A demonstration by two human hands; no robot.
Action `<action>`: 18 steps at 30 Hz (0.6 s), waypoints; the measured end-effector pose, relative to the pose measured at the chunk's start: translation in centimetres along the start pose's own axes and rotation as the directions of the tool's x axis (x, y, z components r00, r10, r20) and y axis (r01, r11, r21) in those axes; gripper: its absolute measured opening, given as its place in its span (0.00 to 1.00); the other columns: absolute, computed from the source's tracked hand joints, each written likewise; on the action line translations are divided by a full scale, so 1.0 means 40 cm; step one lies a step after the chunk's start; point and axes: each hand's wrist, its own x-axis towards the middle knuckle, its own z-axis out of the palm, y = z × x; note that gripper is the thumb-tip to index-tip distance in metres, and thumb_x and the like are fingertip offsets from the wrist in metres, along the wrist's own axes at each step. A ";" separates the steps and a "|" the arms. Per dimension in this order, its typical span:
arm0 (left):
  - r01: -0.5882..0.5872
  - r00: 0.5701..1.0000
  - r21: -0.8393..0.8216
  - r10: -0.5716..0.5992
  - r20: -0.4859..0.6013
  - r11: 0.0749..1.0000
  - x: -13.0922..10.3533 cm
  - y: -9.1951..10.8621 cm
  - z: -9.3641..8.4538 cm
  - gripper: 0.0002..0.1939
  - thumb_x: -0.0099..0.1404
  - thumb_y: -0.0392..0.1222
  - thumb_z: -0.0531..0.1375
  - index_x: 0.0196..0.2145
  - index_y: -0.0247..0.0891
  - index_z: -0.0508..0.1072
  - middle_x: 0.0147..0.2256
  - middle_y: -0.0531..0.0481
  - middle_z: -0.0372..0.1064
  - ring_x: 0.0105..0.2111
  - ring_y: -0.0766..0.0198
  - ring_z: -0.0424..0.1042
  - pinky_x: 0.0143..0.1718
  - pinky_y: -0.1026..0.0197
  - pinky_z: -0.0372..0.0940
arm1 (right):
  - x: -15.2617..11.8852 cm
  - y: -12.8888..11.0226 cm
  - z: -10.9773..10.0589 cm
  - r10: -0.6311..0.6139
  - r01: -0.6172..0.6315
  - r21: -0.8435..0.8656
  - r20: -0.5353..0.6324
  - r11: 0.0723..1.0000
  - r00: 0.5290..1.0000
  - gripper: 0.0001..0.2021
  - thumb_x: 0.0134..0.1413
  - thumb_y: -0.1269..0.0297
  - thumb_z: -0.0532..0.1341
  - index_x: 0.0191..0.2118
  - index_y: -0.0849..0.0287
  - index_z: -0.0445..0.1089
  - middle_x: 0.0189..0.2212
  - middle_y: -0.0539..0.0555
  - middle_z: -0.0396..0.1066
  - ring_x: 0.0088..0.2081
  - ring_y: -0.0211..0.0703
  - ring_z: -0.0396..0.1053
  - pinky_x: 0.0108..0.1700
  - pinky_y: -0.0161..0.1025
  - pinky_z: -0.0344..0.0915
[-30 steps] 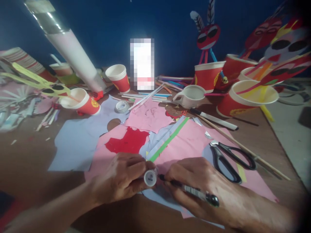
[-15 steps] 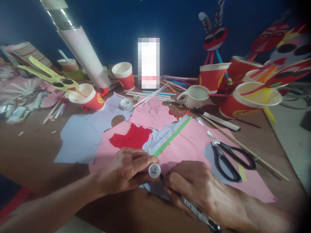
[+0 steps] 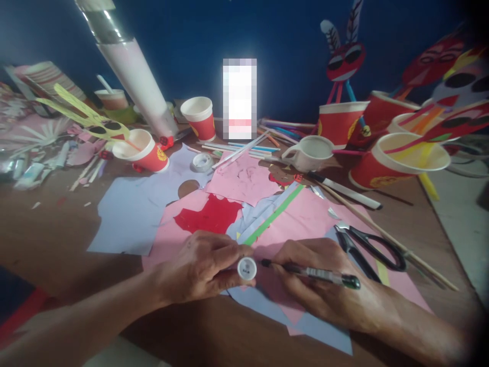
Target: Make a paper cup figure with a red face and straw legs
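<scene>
Between the thumb and fingers of my left hand is a small white round cap-like piece. Its flat face is turned towards me and bears small dark marks; whatever lies behind it is hidden. My right hand grips a black pen, held almost level. The pen's dark tip points left, a short gap away from the white piece. Both hands are above pink paper, with a green strip and a red paper scrap just beyond them.
Black-handled scissors lie by my right wrist, near a long thin stick. Behind are a white cup, a tape roll, red paper cups and a bright blurred screen. Blue-grey paper lies left.
My right hand has risen, and the pen has swung from slanting downward to nearly level. Its tip has drawn slightly away from the white piece, which my left hand keeps holding.
</scene>
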 end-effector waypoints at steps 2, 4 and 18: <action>-0.005 1.000 0.047 0.006 -0.021 0.999 0.002 0.001 -0.001 0.14 0.68 0.47 0.53 0.45 0.35 0.67 0.27 0.49 0.73 0.24 0.66 0.71 0.27 0.65 0.66 | 0.004 0.000 -0.003 0.016 -0.016 -0.006 -0.004 1.000 1.000 0.06 0.59 0.72 0.54 0.31 0.60 0.64 0.22 0.47 0.66 0.22 0.31 0.63 0.26 0.30 0.58; 0.001 1.000 0.061 0.000 -0.014 0.998 0.003 0.003 -0.002 0.14 0.69 0.48 0.53 0.44 0.35 0.68 0.27 0.48 0.74 0.24 0.65 0.72 0.26 0.65 0.67 | 0.010 0.000 -0.005 0.034 -0.034 -0.014 -0.015 0.999 0.999 0.06 0.58 0.72 0.54 0.30 0.60 0.65 0.21 0.47 0.67 0.21 0.32 0.63 0.25 0.30 0.58; 0.039 0.999 -0.011 -0.038 0.036 0.999 0.002 0.000 0.000 0.13 0.67 0.46 0.55 0.44 0.35 0.67 0.29 0.49 0.75 0.26 0.65 0.73 0.28 0.64 0.66 | 0.091 0.009 -0.016 0.304 -0.326 0.135 0.163 0.936 0.939 0.11 0.56 0.70 0.55 0.25 0.62 0.69 0.27 0.50 0.73 0.26 0.35 0.69 0.28 0.32 0.62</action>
